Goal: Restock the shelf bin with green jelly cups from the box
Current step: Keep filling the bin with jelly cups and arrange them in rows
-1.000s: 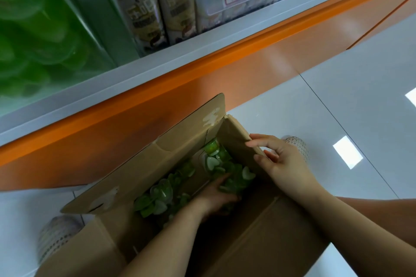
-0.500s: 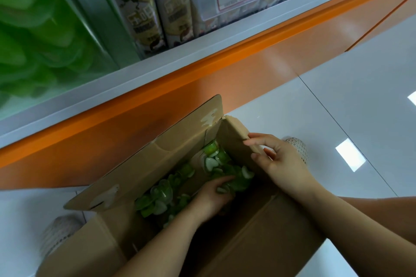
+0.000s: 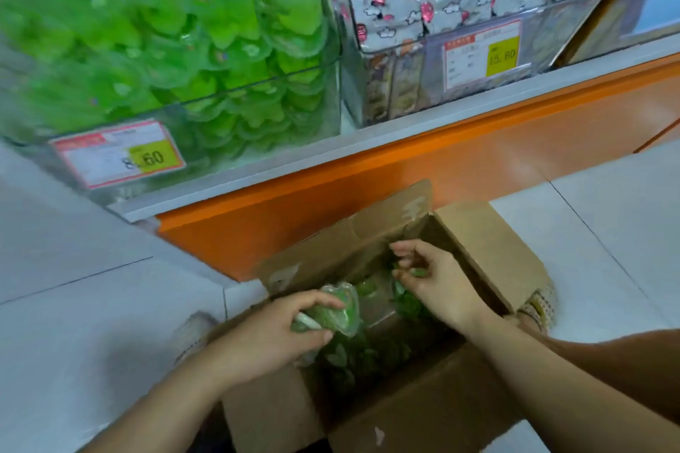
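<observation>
An open cardboard box (image 3: pixel 489 243) sits on the floor against the orange shelf base, with several green jelly cups (image 3: pixel 368 357) inside. My left hand (image 3: pixel 272 335) grips a bunch of green jelly cups (image 3: pixel 336 311) at the box's left rim. Over the box's far right corner, my right hand (image 3: pixel 438 283) has its fingers curled round a green jelly cup (image 3: pixel 417 272). The clear shelf bin (image 3: pixel 206 110) at upper left is piled with green jelly cups and carries a price tag (image 3: pixel 117 154).
A second clear bin (image 3: pixel 434 59) of grey wrapped sweets stands to the right of the green one, with a yellow price tag reading 15.80. The grey shelf ledge (image 3: pixel 368 143) runs above the orange base. White floor tiles surround the box. A woven shoe (image 3: pixel 541 305) shows beside the box.
The view has tilted up, bringing the bins into sight. My left hand has lifted a bunch of jelly cups out of the box. My right hand left the flap and reached in.
</observation>
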